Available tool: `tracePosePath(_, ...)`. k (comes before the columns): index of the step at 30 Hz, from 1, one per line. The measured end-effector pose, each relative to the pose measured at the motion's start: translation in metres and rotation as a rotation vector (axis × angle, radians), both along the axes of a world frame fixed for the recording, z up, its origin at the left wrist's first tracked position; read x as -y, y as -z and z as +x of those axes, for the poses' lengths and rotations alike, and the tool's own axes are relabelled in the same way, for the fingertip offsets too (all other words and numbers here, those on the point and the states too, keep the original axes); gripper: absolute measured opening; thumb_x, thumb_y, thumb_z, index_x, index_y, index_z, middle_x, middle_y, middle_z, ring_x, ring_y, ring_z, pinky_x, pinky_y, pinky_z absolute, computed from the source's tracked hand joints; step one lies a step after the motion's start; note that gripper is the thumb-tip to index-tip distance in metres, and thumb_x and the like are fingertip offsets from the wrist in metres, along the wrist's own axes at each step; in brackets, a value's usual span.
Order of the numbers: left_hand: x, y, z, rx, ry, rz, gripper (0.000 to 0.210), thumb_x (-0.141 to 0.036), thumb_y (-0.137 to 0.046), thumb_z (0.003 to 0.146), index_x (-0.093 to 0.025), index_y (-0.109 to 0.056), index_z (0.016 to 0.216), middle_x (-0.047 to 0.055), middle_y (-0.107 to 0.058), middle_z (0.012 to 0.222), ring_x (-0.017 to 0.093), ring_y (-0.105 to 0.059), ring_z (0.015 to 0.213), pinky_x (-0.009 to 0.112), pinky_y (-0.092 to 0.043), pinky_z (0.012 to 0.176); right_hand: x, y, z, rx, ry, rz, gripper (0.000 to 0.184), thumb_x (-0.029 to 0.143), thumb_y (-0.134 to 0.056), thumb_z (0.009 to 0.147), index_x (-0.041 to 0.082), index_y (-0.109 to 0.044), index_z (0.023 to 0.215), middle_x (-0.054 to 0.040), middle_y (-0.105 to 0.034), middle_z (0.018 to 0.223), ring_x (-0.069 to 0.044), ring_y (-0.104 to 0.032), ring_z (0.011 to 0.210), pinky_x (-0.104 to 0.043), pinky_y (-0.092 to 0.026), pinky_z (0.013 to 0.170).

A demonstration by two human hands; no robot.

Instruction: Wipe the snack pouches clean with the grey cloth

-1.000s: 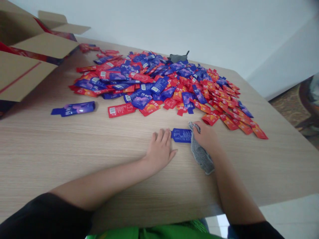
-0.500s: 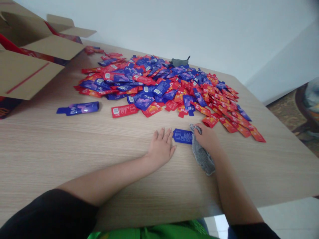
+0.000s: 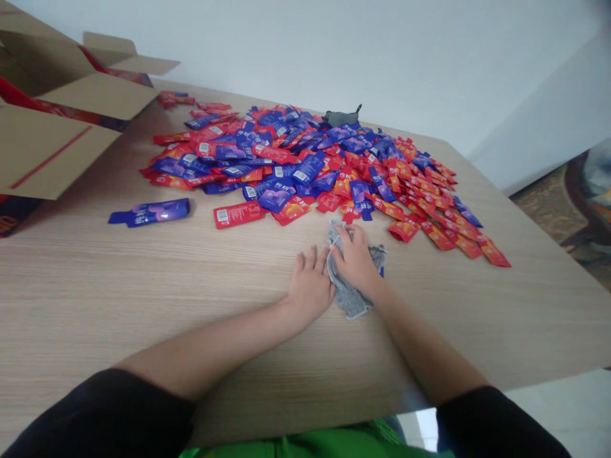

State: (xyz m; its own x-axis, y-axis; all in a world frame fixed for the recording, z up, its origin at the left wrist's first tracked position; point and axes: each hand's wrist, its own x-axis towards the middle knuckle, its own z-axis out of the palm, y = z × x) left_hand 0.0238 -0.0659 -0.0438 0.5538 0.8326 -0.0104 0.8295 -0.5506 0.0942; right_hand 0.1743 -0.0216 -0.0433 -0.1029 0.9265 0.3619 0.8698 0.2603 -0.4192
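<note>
My right hand (image 3: 356,257) is closed on a grey cloth (image 3: 351,299), pressing it down on the table. Under the cloth lies a blue pouch (image 3: 382,271); only a small blue corner of it shows at the right. Flat on the table at the cloth's left edge, my left hand (image 3: 310,286) rests with its fingers stretched out. The left fingertips are close to the hidden end of the pouch. Beyond both hands spreads a large heap of red and blue-purple pouches (image 3: 281,191).
A single purple pouch (image 3: 157,213) lies apart on the left, and a red pouch (image 3: 238,214) sits at the heap's near edge. An open cardboard box (image 3: 52,152) stands at the left. Behind the heap is a small dark grey item (image 3: 342,117) near the wall.
My right hand has slid the cloth leftward along the blue pouch, covering nearly all of it. My left hand has stayed almost in place.
</note>
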Motion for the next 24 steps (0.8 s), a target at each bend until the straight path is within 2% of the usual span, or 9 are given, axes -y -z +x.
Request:
tracePosePath(3, 0.000, 0.000, -0.001, -0.011, 0.014, -0.002, 0.060, -0.036, -0.040, 0.095, -0.008, -0.038, 0.148, 0.014, -0.031, 0.158, 0.040, -0.028, 0.144, 0.060, -0.029, 0.113, 0.014, 0.008, 0.003, 0.164, -0.092, -0.001, 0.058, 0.033, -0.049, 0.090, 0.015, -0.042, 0.144, -0.0189, -0.038, 0.145, -0.032, -0.038, 0.132, -0.049, -0.033, 0.107)
tracePosePath(7, -0.001, -0.001, -0.001, 0.005, -0.004, -0.010, 0.059, -0.036, -0.037, 0.096, -0.009, -0.039, 0.148, 0.012, -0.032, 0.158, 0.039, -0.028, 0.144, 0.058, -0.029, 0.113, 0.023, 0.000, 0.015, 0.363, -0.214, -0.075, 0.049, 0.034, -0.045, 0.093, 0.025, -0.049, 0.141, -0.0114, -0.040, 0.151, -0.032, -0.037, 0.134, -0.050, -0.032, 0.105)
tracePosePath(9, -0.001, -0.003, -0.001, 0.008, -0.016, -0.017, 0.060, -0.036, -0.036, 0.096, -0.008, -0.035, 0.150, 0.011, -0.032, 0.158, 0.038, -0.028, 0.144, 0.057, -0.028, 0.114, 0.024, -0.002, 0.016, 0.410, -0.218, -0.090, 0.048, 0.033, -0.042, 0.094, 0.025, -0.051, 0.140, -0.0100, -0.038, 0.153, -0.032, -0.035, 0.136, -0.050, -0.032, 0.105)
tracePosePath(13, 0.005, -0.012, 0.001, -0.060, -0.049, -0.053, 0.057, -0.033, -0.038, 0.096, -0.012, -0.040, 0.148, 0.010, -0.030, 0.159, 0.040, -0.029, 0.143, 0.057, -0.031, 0.111, 0.025, 0.002, 0.008, 0.416, -0.208, -0.110, 0.052, 0.033, -0.044, 0.092, 0.022, -0.049, 0.143, -0.0112, -0.034, 0.156, -0.034, -0.036, 0.135, -0.050, -0.034, 0.105)
tracePosePath(17, 0.022, -0.016, 0.007, -0.204, -0.126, -0.090, 0.054, -0.028, -0.043, 0.095, -0.008, -0.045, 0.145, 0.017, -0.030, 0.158, 0.044, -0.031, 0.141, 0.054, -0.036, 0.105, 0.032, 0.003, -0.002, 0.386, -0.291, -0.100, 0.054, 0.031, -0.046, 0.090, 0.021, -0.049, 0.143, -0.0118, -0.035, 0.155, -0.033, -0.039, 0.133, -0.047, -0.034, 0.107)
tracePosePath(20, 0.031, -0.015, 0.010, -0.255, -0.185, -0.078, 0.056, -0.026, -0.043, 0.095, -0.006, -0.042, 0.147, 0.020, -0.029, 0.157, 0.044, -0.032, 0.140, 0.052, -0.038, 0.103, 0.036, 0.002, -0.008, 0.375, -0.339, -0.066, 0.054, 0.025, -0.046, 0.088, 0.020, -0.050, 0.142, -0.0114, -0.036, 0.155, -0.032, -0.036, 0.136, -0.046, -0.032, 0.110)
tracePosePath(24, 0.032, -0.018, 0.009, -0.237, -0.198, -0.087, 0.062, -0.031, -0.044, 0.095, -0.005, -0.034, 0.150, 0.020, -0.031, 0.156, 0.044, -0.034, 0.140, 0.051, -0.041, 0.100, 0.036, 0.003, -0.009, 0.381, -0.368, -0.043, 0.057, 0.021, -0.044, 0.087, 0.018, -0.048, 0.143, -0.0099, -0.034, 0.157, -0.030, -0.029, 0.141, -0.046, -0.027, 0.113)
